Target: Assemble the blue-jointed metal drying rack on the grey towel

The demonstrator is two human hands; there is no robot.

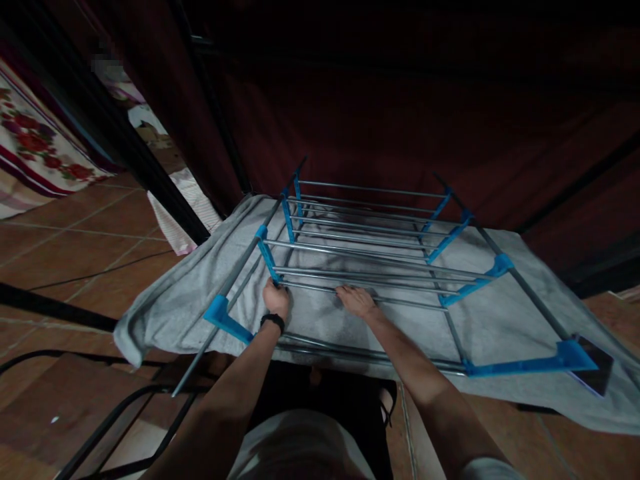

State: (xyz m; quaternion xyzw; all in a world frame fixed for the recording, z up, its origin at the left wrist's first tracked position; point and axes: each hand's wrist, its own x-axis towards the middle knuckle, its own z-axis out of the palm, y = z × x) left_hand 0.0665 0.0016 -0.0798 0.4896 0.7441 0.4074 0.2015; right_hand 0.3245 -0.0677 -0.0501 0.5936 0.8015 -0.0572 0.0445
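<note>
At far left, a floral cloth [35, 143] runs off the edge; the left hand [277, 298], fingertips hidden, curls tight around a rod of the blue-jointed drying rack [370, 255] on a grey blanket [200, 280]; the right hand [357, 301] rests palm down on that rod, clasping or not I cannot tell; a dark slab [595, 363] is partly hidden

This looks like somebody's home to me: a flower-patterned cloth [35, 143] hangs over on the left, dark red fabric [375, 120] drapes across the back, terracotta-coloured tiles [100, 240] cover the floor, and a soft grey blanket [200, 293] lies spread beneath a metal-railed rack [530, 365].
</note>
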